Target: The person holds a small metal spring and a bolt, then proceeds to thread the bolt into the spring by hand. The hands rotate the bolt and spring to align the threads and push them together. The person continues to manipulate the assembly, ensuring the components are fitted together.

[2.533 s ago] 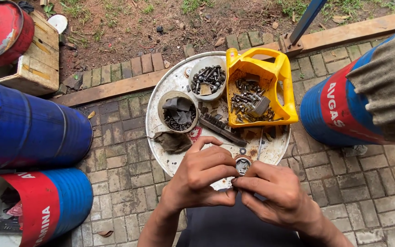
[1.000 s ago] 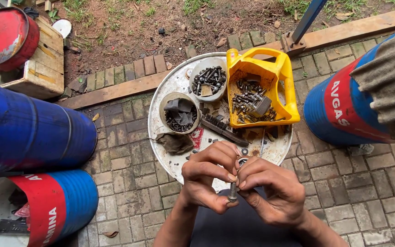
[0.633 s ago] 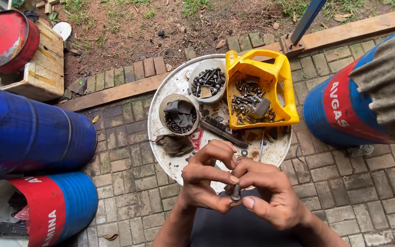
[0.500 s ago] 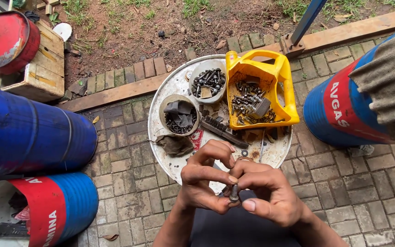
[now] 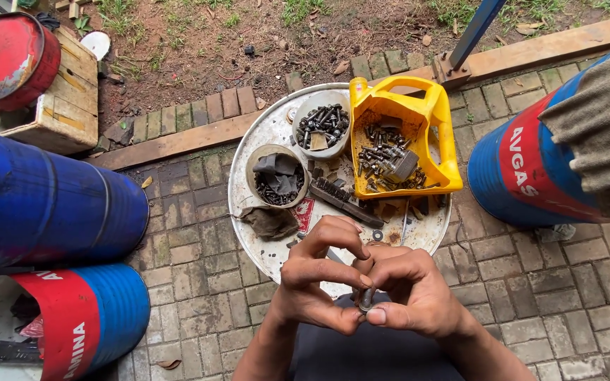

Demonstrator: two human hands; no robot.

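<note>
Head view: left hand (image 5: 315,282) and right hand (image 5: 411,293) meet just below the round metal tray (image 5: 248,183), fingers of both pinched narrow on a small threaded bolt (image 5: 366,299), upright between the fingertips; whether a nut sits on it, cannot tell. My read: fastener picked and in hand, fitting mid-way. The bulk stays unsorted in the yellow cut-open jug (image 5: 418,113) and two bowls (image 5: 298,120).

Low in the frame's centre, left hand (image 5: 315,282) and right hand (image 5: 407,289) meet, fingers curled, fingertips pinched together
</note>
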